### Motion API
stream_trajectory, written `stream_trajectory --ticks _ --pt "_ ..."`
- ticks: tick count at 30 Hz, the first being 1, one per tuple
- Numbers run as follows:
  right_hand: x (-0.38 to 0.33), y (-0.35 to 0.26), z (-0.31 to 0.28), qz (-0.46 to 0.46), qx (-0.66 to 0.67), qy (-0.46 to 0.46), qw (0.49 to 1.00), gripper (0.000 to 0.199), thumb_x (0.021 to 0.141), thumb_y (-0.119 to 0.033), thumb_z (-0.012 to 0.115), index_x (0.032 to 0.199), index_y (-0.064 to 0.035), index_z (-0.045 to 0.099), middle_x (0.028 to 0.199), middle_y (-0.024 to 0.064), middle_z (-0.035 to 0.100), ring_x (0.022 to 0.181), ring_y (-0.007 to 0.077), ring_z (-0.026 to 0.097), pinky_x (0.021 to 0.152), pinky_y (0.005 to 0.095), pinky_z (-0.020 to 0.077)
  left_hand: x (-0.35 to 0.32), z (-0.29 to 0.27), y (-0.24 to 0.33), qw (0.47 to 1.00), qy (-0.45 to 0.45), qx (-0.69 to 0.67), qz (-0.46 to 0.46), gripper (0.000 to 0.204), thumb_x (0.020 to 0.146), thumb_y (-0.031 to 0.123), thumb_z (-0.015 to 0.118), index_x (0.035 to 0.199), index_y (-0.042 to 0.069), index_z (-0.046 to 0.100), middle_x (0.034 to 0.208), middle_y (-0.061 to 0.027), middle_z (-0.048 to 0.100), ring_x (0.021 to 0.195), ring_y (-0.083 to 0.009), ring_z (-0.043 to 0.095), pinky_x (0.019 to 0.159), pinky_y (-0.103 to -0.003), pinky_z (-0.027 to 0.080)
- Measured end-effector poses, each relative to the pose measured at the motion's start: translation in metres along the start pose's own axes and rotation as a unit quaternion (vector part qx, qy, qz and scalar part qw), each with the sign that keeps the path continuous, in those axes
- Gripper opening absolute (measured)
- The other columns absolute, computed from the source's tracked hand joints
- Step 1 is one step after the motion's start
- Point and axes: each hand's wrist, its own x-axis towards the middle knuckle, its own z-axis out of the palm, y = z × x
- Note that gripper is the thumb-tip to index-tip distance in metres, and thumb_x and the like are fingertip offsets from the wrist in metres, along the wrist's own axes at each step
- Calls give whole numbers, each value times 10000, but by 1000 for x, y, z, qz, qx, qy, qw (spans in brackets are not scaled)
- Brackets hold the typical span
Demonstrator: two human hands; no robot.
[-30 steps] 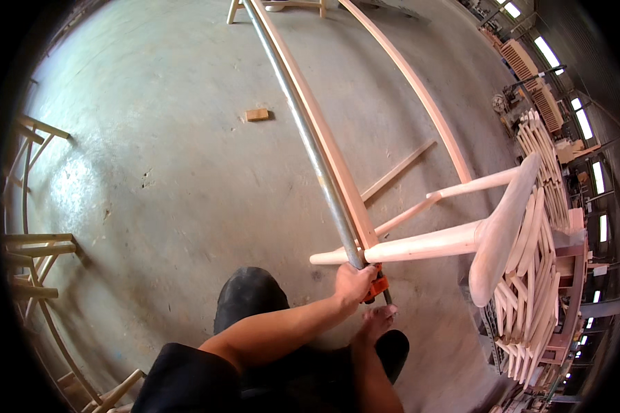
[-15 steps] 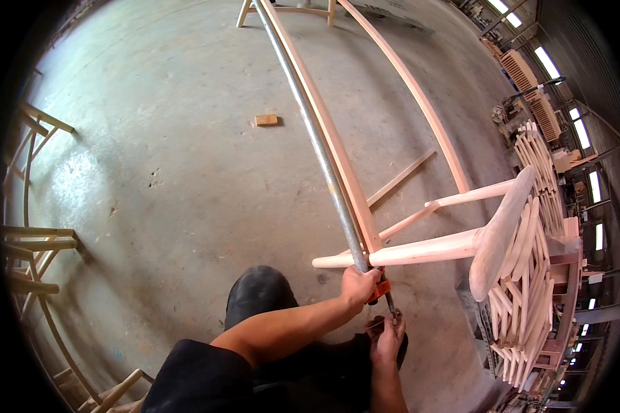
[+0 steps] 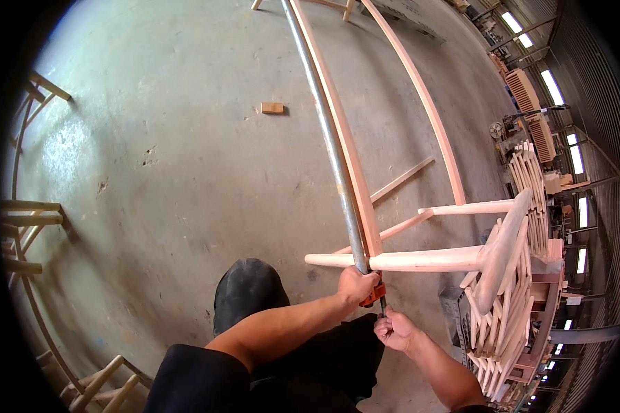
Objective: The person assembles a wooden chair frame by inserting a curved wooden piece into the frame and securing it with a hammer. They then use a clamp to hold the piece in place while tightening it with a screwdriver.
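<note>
Orange clamp head shows only partly beyond the left hand.

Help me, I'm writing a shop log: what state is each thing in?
Left grip: closed around the near end of the metal pipe
Right grip: closed on the clamp screw
Metal pipe: alongside the long rail
Orange clamp head: beside the left grip, partly covered
Long rail: near end against the crosswise leg; joint tightness unclear
Small wooden block: lying on the floor
</note>
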Motion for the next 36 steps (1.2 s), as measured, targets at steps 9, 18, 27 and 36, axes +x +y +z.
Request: stream_trajectory --ticks 9,18,27,36 --pt "-9 110 36 -568 -197 124 790 381 963 -261 688 1222 -33 524 876 23 542 731 148 503 675 279 448 -21 1 36 999 -5 -44 -7 114 817 76 641 831 -30 681 710 -83 656 603 -159 632 497 -327 498" --pt "24 75 30 -760 -399 307 411 221 987 -161 563 1080 28 627 994 197 666 898 388 639 805 440 513 -32 6 49 999 -13 -35 2 174 825 68 594 945 -54 624 685 -124 596 476 -210 579 377 -343 452" --pt "28 65 34 -731 -385 301 476 309 1048 -167 419 1001 44 639 890 188 691 803 340 682 727 388 540 -28 -8 47 1000 -20 15 -11 195 815 80 614 976 -29 629 775 -104 629 525 -174 557 438 -303 451" --pt "53 -17 -35 -235 -76 41 968 458 1022 -417 404 1038 -10 613 852 149 688 703 284 630 650 442 517 -35 -1 48 997 -15 -73 -29 127 868 98 623 861 -29 631 649 -78 593 528 -173 615 424 -299 460"
